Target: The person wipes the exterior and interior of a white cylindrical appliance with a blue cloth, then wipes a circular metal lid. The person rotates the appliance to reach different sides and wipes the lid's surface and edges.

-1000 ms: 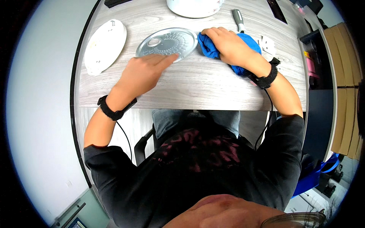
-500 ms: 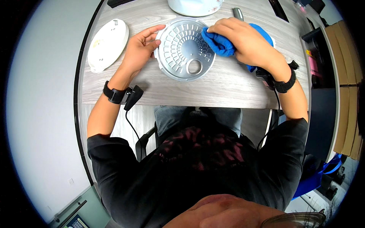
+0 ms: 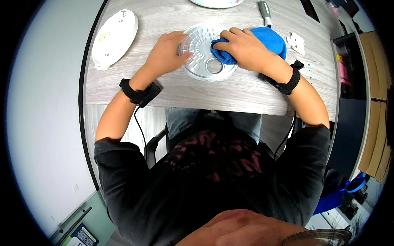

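A round, silvery slotted disc (image 3: 201, 39) with one larger round hole lies on the desk in front of me. My left hand (image 3: 168, 53) grips its left rim, thumb on the upper face and the other fingertips partly hidden at the edge. A blue cloth (image 3: 223, 56) is bunched in my right hand (image 3: 246, 49), whose fingers press it against the disc's right side near the hole. A rounded blue piece (image 3: 273, 39) lies behind the right hand; whether it joins the cloth I cannot tell.
To the left lies a white oval cover (image 3: 115, 39). A grey-handled screwdriver (image 3: 265, 12) rests beyond the blue piece. Small white parts (image 3: 297, 43) and several tiny screws (image 3: 310, 70) are at the right. A white vessel's edge (image 3: 217, 3) shows at the far side.
My right hand has carried the cloth left and down onto the disc. The left hand has shifted right, further over the rim. The disc sits slightly further right in view.
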Tool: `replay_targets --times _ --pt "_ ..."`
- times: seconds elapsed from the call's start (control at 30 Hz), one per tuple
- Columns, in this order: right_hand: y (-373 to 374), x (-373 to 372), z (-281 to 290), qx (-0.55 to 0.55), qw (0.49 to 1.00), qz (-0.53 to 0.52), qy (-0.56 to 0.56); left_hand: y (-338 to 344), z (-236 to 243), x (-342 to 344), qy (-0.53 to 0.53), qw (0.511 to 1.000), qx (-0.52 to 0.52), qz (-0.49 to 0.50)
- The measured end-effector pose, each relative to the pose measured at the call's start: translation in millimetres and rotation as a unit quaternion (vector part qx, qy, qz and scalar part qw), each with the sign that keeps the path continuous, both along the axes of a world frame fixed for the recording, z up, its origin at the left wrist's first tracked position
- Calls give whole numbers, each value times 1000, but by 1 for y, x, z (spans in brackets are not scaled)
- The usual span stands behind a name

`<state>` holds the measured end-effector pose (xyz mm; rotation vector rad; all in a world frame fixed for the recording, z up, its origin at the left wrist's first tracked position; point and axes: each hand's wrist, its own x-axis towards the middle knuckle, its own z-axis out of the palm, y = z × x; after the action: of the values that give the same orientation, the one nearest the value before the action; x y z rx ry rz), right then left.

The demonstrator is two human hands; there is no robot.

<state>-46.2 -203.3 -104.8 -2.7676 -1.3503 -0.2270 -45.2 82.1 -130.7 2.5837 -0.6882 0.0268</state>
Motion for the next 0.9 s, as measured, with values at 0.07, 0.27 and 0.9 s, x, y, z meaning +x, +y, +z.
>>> replay_targets --times 0.07,0.27,0.9 --pt "1 0 -4 2 1000 2 -21 -7 0 -12 -44 997 59 -30" --pt "2 -5 -2 -17 997 39 -61 -25 3 -25 -28 989 142 -19" --pt "36 68 -21 -33 994 13 -104 -19 -4 -24 -74 991 102 -35"
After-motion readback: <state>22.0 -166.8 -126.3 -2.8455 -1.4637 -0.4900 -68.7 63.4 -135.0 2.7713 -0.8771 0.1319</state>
